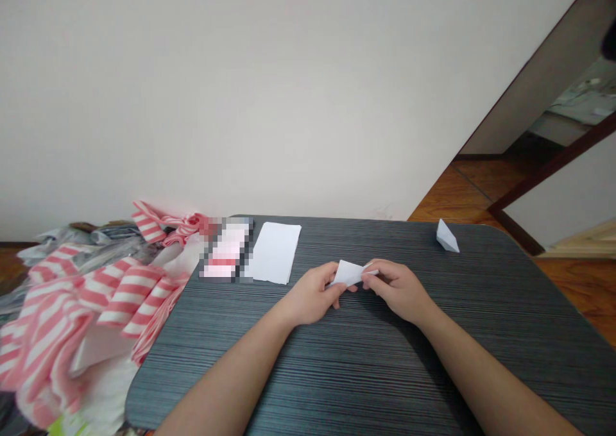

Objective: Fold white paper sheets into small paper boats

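Both your hands are working on one folded paper (pixel 347 273), which is sitting pinched between your fingers (pixel 371 278). Your left hand (pixel 312 293) is curling its fingers together around one end, while your right hand (pixel 398 288) is clamping the other end between thumb and fingertips. You are doing well by keeping the pressure even, lining the edges up, and pressing along the crease instead of tugging. Ahead and left of your fingers, white sheets (pixel 273 252) are lying on the tabletop (pixel 337 372); ahead and right, a small folded paper (pixel 447 237) is resting near its edge. Well left, striped cloth (pixel 115 301) is heaping.
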Motion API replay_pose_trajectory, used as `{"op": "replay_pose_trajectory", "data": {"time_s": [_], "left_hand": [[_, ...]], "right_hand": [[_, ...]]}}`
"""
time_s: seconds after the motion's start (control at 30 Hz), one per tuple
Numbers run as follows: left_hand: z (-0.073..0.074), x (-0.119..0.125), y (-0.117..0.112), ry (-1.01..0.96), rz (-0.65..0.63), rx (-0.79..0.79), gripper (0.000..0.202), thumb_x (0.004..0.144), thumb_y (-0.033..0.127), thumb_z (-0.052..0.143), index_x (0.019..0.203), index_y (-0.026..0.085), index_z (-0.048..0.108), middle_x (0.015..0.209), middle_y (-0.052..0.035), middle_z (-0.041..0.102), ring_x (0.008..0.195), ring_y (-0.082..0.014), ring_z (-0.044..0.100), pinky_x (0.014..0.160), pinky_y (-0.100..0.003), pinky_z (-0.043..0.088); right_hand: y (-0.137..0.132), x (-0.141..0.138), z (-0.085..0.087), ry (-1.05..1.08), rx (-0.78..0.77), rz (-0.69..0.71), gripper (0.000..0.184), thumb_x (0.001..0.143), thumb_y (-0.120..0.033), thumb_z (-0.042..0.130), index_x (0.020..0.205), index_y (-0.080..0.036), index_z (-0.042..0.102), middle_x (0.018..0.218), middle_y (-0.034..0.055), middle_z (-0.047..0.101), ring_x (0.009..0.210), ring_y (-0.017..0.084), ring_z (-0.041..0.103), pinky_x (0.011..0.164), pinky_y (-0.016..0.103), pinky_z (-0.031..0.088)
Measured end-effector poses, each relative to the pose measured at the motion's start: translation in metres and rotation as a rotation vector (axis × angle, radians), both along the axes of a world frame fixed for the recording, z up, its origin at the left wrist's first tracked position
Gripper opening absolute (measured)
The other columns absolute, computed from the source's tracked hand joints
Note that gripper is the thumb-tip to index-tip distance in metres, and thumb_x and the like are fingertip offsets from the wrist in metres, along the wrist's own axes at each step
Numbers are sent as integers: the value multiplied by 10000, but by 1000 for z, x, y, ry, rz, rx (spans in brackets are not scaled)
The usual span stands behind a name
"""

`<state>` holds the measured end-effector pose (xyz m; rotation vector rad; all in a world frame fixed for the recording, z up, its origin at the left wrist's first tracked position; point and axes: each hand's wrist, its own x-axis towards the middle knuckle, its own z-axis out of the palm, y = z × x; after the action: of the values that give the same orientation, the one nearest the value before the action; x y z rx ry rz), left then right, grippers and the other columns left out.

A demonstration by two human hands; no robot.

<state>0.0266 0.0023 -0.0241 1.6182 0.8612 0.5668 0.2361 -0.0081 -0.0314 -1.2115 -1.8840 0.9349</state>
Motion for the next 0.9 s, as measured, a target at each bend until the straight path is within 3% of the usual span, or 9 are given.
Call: {"op": "replay_pose_trajectory", "data": {"time_s": [0.13,0.4,0.57,0.73,0.9], "left_hand": [[0,0,1,-11,-9,-47,188,869,235,454,1002,150,555,965,-57,657,551,-66,520,526,-193,386],[1,0,1,-48,-26,-100,223,869,257,460,1041,145,547,984,-82,667,531,-63,511,513,-195,392],[-2,2,0,-61,-5,-93,264,843,284,511,1055,137,564,955,-86,677,551,-74,517,511,-197,400],[-3,5,-1,-18,30,-51,241,834,301,515,949,124,632,891,-74,690,538,-77,508,531,-213,418],[-2,4,0,-44,49,-75,243,833,284,504,954,123,638,873,-64,693,525,-75,502,516,-210,411]], "right_hand": [[-1,0,-3,26,-60,-27,198,872,-263,514,740,-183,637,726,22,626,624,133,548,573,246,411],[-2,-2,-18,226,-202,-118,176,840,-299,575,982,-201,543,656,-12,596,581,137,571,533,243,426],[-2,-3,-17,229,-192,-109,228,835,-277,580,1044,-202,527,712,-9,582,601,135,586,539,243,435],[-3,-5,-13,181,-182,-89,225,836,-257,572,1049,-191,551,651,-22,566,579,124,561,545,238,424],[-3,-6,-10,195,-223,-99,241,828,-261,579,1054,-183,552,635,-26,579,534,108,544,489,215,387]]}}
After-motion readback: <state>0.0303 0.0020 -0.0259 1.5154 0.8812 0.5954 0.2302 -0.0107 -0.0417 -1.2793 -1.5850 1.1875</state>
